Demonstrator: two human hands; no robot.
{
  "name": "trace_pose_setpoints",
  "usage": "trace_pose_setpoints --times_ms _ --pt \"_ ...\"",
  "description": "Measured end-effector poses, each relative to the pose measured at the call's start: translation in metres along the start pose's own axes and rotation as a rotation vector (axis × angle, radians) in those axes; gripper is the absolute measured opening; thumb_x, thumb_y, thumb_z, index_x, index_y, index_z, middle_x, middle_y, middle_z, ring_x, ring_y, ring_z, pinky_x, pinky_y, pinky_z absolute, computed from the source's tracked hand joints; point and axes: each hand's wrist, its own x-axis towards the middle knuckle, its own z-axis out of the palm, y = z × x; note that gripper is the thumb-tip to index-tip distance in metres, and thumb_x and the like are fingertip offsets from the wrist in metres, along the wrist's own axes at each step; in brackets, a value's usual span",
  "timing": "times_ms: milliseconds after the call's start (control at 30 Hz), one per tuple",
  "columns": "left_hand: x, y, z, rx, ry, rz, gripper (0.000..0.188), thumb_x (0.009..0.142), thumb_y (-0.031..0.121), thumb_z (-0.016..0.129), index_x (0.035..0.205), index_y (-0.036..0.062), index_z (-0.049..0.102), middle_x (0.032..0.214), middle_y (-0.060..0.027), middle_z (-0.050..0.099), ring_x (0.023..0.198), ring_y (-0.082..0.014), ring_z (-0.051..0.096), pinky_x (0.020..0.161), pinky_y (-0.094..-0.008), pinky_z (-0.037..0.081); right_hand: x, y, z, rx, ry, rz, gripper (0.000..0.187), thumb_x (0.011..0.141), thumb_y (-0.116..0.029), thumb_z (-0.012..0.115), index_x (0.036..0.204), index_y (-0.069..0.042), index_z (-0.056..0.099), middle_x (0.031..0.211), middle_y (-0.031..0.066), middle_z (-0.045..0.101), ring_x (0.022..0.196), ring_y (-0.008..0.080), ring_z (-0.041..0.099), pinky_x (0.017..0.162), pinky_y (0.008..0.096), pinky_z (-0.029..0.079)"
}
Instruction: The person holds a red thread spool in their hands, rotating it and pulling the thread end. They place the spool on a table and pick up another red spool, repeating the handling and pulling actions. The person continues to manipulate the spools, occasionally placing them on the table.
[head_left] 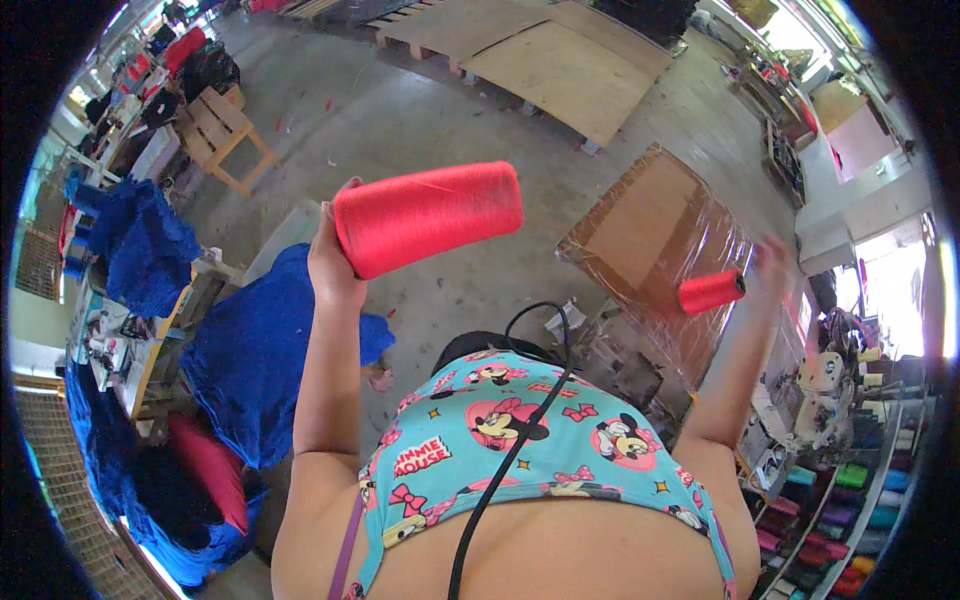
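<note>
A large cone of bright red thread (430,218) is in my left hand (332,250), raised in front of me. My fingers close around its left end, and the cone lies nearly level, its right end slightly higher. On the right, my right hand (770,268) is smeared by motion, so its fingers do not show clearly. Just left of that hand is a small red thread spool (708,292) with a dark end, seen against a plastic-wrapped cardboard sheet (640,225). Whether the hand touches this spool I cannot tell.
Blue fabric (255,350) is heaped at the left beside a sewing table (150,350). A wooden chair (215,135) stands farther off. Wooden boards (560,75) lie on a low platform ahead. A sewing machine (822,375) and racks of coloured spools (835,515) are at right.
</note>
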Motion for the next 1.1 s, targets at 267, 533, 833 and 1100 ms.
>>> trace_pose_setpoints --times_ms 267,533,833,1100 --pt "-0.014 0.007 0.001 0.081 -0.019 0.03 0.048 0.096 0.031 0.028 0.126 -0.0043 0.039 0.123 -0.0142 0.049 0.113 -0.0251 0.047 0.097 -0.0374 0.036 -0.182 -0.167 0.222 0.28 -1.522 0.036 0.028 0.089 -0.026 0.049 0.108 -0.006 0.056 0.102 0.0051 0.059 0.081 0.0101 0.052 0.066 0.0242 0.042" --pt "-0.017 0.005 -0.013 0.038 -0.017 0.062 0.047 0.096 0.033 0.03 0.122 -0.0031 0.044 0.116 -0.011 0.053 0.105 -0.0194 0.052 0.091 -0.0325 0.04 -0.113 -0.127 0.16 1.373 -0.966 0.731 0.011 0.089 -0.014 0.049 0.088 -0.004 0.054 0.082 0.004 0.055 0.066 0.0131 0.043 0.06 0.0229 0.039" --pt "-0.018 0.0 -0.005 0.068 0.041 0.016 0.045 0.095 0.031 0.031 0.122 -0.0024 0.045 0.12 -0.012 0.051 0.111 -0.0227 0.049 0.095 -0.0355 0.037 -0.014 -0.002 -0.129 1.055 0.016 0.416 0.031 0.085 -0.005 0.05 0.116 0.001 0.051 0.092 0.013 0.058 0.076 0.0179 0.056 0.069 0.0301 0.05" --pt "-0.015 -0.011 -0.001 0.07 0.012 -0.041 0.045 0.096 0.03 0.029 0.124 -0.0024 0.043 0.122 -0.012 0.05 0.113 -0.0232 0.048 0.096 -0.0363 0.037 -0.047 -0.017 -0.238 -1.09 0.859 -0.226 0.026 0.088 -0.019 0.047 0.104 -0.001 0.057 0.087 0.0119 0.061 0.074 0.019 0.058 0.07 0.0297 0.048"
